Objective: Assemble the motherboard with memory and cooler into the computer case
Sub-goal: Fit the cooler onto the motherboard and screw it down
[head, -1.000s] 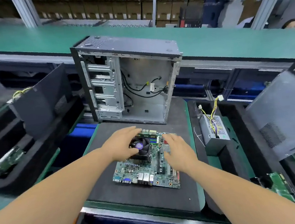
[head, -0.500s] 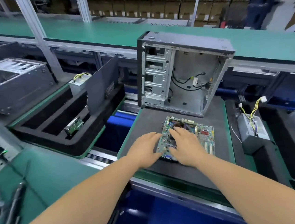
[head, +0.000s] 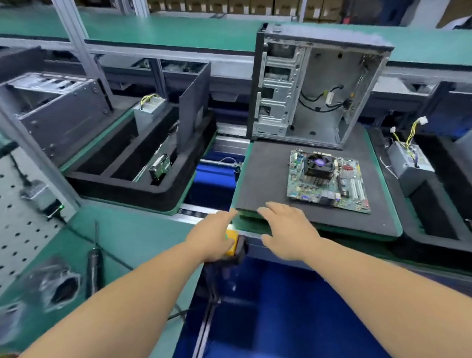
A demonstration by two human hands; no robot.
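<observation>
Both your hands have come off the motherboard (head: 327, 181) since half a second ago and dropped back to the near edge of the dark foam tray (head: 263, 182). Your left hand (head: 213, 239) lies with loose, straight fingers over a yellow-topped box (head: 233, 247) at the bench (head: 138, 244) edge, gripping nothing that I can see; your right hand (head: 286, 231) hovers flat and spread just beside the tray's near corner, also empty. The board lies flat on the tray with its cooler (head: 318, 166) facing up, just in front of the open computer case (head: 318, 86), which stands upright with its open side towards you and loose cables (head: 323, 101) hanging inside. It seems you are about to reposition the tray or go back for the board. When you lift the board, take it by its bare edges, not by the cooler or the sockets. Push the cables aside first, so none are trapped underneath. Tilt the port side in first, then settle it flat before reaching for the screwdriver (head: 92, 265) at your left.
</observation>
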